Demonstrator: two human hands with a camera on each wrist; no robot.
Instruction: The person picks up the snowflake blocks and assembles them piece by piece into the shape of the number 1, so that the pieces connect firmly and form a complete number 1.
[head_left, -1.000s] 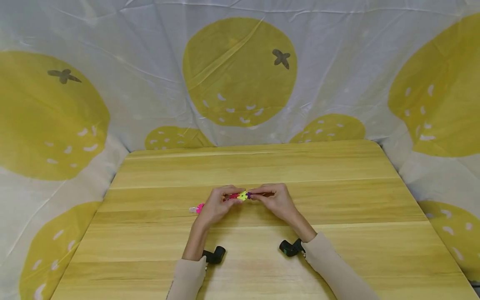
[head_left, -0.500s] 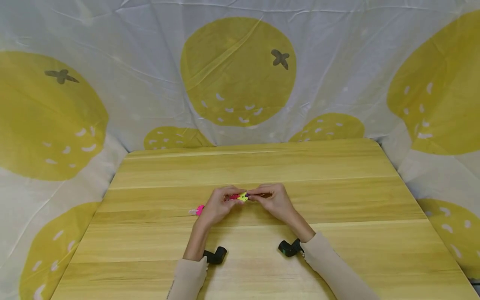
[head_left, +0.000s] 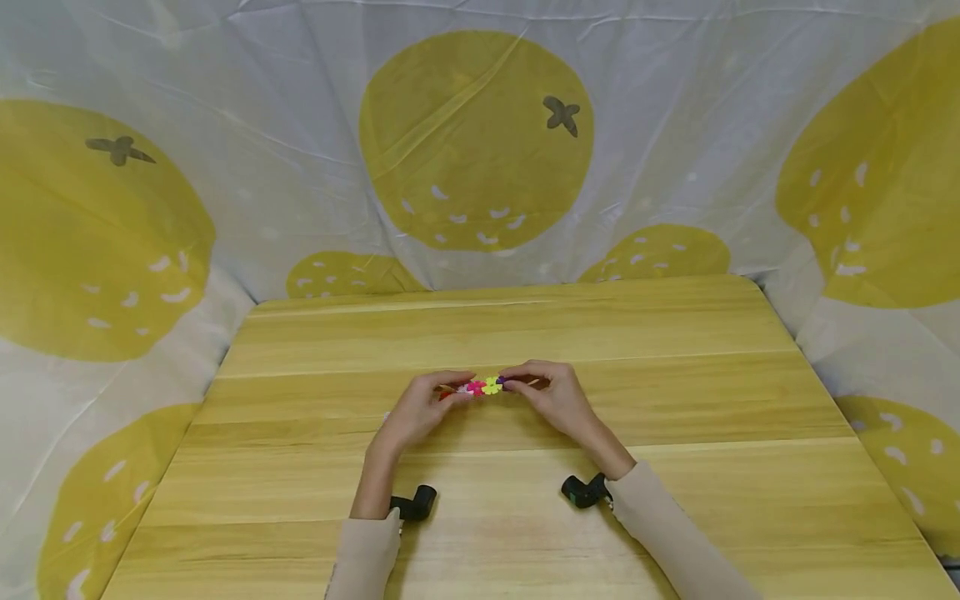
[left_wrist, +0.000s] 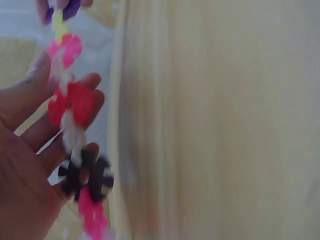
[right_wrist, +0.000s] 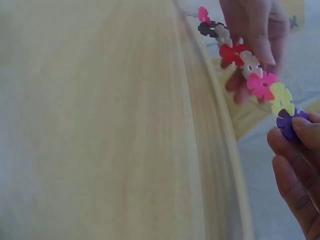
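Observation:
A chain of flower-shaped interlocking discs (right_wrist: 263, 85) stretches between the two hands. My right hand (head_left: 553, 400) pinches the purple disc (right_wrist: 287, 125) at one end between thumb and fingers. Beside it follows a yellow disc (right_wrist: 281, 98), then pink, white and red ones (left_wrist: 80, 102). Around the middle of the chain, my left hand (head_left: 420, 408) has its fingers spread and thumb apart, the discs passing across its fingers. A black disc (left_wrist: 86, 175) and a pink one (left_wrist: 93, 214) trail past the left palm. In the head view the left hand hides much of that end.
A wooden table (head_left: 480, 533) lies below the hands. Behind it hangs a white cloth (head_left: 300, 125) with yellow fruit prints. Black wrist-worn devices (head_left: 415, 503) stick out inward from both beige sleeves (head_left: 363, 554).
The left hand has shifted left, leaving more of the chain uncovered near the pink and yellow discs. The right hand keeps hold of the purple disc, moving slightly right.

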